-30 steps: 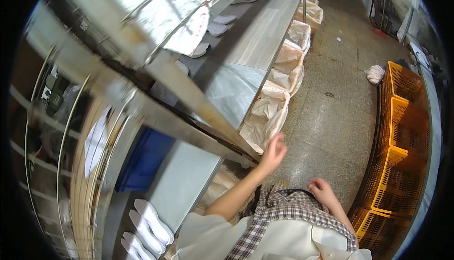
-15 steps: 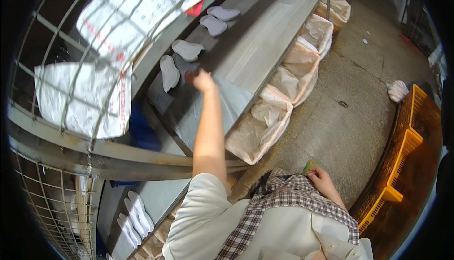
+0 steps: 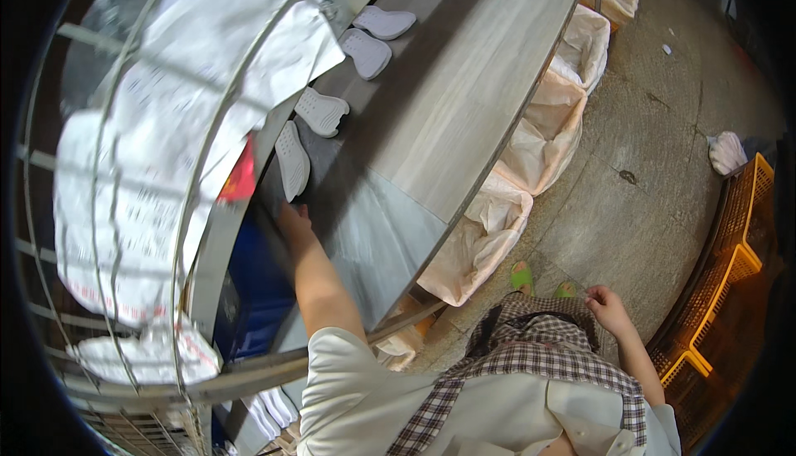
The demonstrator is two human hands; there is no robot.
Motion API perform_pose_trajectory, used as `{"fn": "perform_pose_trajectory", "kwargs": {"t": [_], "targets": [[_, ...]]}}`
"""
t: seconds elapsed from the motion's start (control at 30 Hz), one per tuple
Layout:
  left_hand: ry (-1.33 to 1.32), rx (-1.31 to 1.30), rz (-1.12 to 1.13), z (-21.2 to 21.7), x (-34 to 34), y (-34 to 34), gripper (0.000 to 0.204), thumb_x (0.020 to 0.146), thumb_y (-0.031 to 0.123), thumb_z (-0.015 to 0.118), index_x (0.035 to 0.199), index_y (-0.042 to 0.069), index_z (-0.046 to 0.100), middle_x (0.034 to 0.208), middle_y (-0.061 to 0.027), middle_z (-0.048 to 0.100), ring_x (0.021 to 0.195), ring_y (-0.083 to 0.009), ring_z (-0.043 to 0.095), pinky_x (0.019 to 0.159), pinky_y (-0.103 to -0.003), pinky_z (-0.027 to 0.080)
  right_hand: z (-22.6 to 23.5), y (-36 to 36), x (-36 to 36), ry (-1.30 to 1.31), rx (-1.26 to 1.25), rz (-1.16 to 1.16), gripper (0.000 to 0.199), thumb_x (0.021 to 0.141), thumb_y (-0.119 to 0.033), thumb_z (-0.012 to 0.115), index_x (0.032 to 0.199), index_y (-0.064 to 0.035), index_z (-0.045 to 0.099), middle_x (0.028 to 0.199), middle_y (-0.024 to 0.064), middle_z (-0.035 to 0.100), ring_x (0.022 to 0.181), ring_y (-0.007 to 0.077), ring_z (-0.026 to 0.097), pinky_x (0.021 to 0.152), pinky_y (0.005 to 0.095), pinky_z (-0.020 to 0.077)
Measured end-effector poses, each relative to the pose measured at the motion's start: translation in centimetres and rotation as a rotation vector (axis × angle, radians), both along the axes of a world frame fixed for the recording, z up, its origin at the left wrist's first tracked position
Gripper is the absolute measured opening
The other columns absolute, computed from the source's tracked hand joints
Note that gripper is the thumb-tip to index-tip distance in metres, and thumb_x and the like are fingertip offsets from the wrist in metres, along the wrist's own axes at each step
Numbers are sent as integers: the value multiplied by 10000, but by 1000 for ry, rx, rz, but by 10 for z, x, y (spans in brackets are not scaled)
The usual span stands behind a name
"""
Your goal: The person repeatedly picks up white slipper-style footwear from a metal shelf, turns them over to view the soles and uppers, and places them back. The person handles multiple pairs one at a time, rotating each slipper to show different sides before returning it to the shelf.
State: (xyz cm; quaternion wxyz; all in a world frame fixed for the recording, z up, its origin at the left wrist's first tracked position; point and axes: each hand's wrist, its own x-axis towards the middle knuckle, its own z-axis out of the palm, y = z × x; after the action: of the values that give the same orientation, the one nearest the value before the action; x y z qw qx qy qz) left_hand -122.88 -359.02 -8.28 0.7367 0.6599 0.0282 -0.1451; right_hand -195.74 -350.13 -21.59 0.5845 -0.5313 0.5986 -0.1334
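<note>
Left hand (image 3: 295, 222): nine o'clock, beside white sole (image 3: 292, 160) on tabletop (image 3: 464, 83), grip unclear | Right hand (image 3: 609, 311): four o'clock, loosely curled, grip unclear

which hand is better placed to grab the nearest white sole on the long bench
Left hand, likely: it is beside that elongated white perforated sole. The right hand is well away, over the speckled grey floor.

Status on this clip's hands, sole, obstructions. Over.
Left hand at near end of a pale shoe sole, contact unclear. Right hand beside the apron, seemingly empty. Wire rack on the left, not between left hand and sole.
</note>
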Motion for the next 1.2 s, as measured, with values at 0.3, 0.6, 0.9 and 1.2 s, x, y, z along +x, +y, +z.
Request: {"fn": "perform_pose_trajectory", "kwargs": {"t": [0.3,0.6,0.9,1.2], "targets": [[355,-97,-353,-22,102,-21,298,919,234,513,1096,-6,525,936,-159,598,786,-221,629,609,-268,581,-22,-13,48,-86,124,73,253,824,-133,615,1030,8,572,877,174,637,802,277,629,705,359,487],[225,-174,-369,15,29,-130,383,926,252,495,1195,-20,462,1079,-174,582,933,-294,608,754,-387,553,-48,-26,46,-99,114,-138,150,881,-31,532,1019,27,528,802,91,595,738,161,575,695,293,464],[294,-62,-306,-8,-15,-211,410,906,220,519,1214,-19,393,1138,-184,453,969,-327,551,570,-321,538,-73,-8,51,-35,131,-182,203,890,-51,537,1070,42,533,810,81,588,728,148,560,681,288,455],[666,-463,-732,52,-140,-147,233,867,197,515,1040,49,560,910,-105,604,898,-281,611,563,-325,477,-61,-46,52,-178,86,-67,279,883,-72,569,1145,11,522,891,71,589,784,142,555,702,293,455]]}}
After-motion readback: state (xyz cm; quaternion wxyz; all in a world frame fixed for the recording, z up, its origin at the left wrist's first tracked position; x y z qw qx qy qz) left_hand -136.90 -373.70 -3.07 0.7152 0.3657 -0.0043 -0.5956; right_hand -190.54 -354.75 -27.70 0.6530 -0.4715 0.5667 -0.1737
